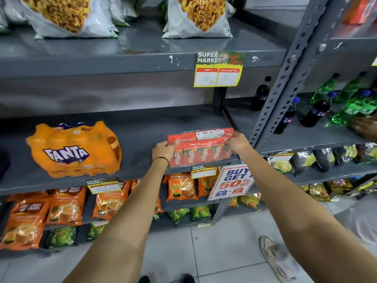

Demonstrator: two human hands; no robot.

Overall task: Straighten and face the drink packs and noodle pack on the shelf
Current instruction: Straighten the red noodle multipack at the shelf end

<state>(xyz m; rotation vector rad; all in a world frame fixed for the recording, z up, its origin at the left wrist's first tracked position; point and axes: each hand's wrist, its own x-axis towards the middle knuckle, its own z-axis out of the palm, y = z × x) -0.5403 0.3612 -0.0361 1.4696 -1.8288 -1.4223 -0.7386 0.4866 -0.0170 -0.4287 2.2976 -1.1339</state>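
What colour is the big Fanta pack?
Orange, with white Fanta lettering on dark blue; the Fanta pack shows best in the head view.

Red Maaza pack [201, 148] at shelf edge; orange Fanta pack [74, 149] leftward

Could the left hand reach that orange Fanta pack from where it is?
Probably yes. The left hand now grips the red juice pack, but the shelf between it and the Fanta pack is bare.

Both forearms are bare with no sleeve in sight, the left hand [163, 150] wears a thin gold-coloured bangle [163, 160] at the wrist, the right hand [238, 142] shows no ring or band, and two dark shoe toes [166, 279] peek in below.
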